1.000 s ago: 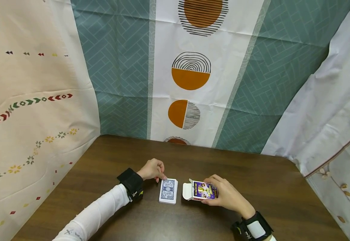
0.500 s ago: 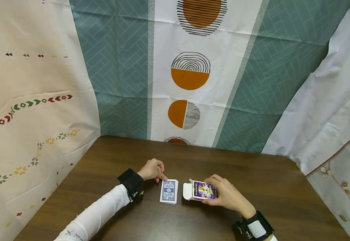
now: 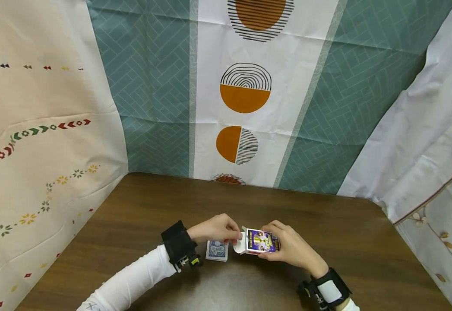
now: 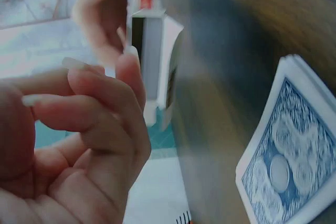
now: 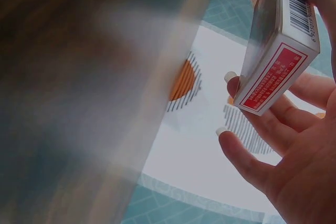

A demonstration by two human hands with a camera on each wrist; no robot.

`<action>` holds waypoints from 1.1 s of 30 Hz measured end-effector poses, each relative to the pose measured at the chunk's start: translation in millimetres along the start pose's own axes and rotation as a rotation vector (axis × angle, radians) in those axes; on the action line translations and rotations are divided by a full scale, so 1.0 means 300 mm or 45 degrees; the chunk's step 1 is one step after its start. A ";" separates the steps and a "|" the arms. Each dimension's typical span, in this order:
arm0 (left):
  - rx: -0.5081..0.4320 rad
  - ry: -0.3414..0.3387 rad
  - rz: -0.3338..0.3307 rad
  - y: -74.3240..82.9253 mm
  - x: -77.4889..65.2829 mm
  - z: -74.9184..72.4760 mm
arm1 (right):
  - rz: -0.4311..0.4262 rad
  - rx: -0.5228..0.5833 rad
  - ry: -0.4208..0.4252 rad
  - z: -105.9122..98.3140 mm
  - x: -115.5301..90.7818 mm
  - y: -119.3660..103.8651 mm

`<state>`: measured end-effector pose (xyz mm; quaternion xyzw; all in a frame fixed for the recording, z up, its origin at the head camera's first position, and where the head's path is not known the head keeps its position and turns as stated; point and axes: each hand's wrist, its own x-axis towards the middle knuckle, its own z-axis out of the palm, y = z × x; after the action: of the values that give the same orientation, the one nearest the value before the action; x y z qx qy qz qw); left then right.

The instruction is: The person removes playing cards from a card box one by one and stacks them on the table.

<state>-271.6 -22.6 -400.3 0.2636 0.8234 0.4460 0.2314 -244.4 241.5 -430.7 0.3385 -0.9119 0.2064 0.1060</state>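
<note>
My right hand grips a purple and white playing card box by its sides, raised off the table in the right wrist view. The box's open end faces left, with its white flap folded out. My left hand is at that flap, its fingers loosely bent; in the left wrist view one fingertip reaches the box's open end. Whether it touches the box, I cannot tell. Below this hand lies a deck of blue-backed playing cards, face down on the table, its top part hidden by the hand.
The brown wooden table runs back to a green and white patterned curtain. Cream cloth hangs along the left side and white cloth along the right.
My left hand has left the top edge of the deck and moved right to the box's flap, now covering part of the deck. My right hand still holds the box in nearly the same place.
</note>
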 end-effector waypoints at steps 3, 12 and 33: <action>-0.068 0.026 -0.040 0.006 0.009 0.029 | -0.006 0.009 -0.001 -0.006 0.005 -0.008; -0.184 0.065 -0.082 -0.012 0.019 0.063 | -0.032 0.024 0.015 -0.023 0.013 -0.025; -0.356 0.017 -0.123 -0.034 0.008 0.059 | -0.036 0.028 0.012 -0.037 0.003 -0.018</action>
<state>-264.7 -14.9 -418.2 0.1861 0.7665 0.5464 0.2816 -240.9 242.1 -418.9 0.3514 -0.9043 0.2165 0.1094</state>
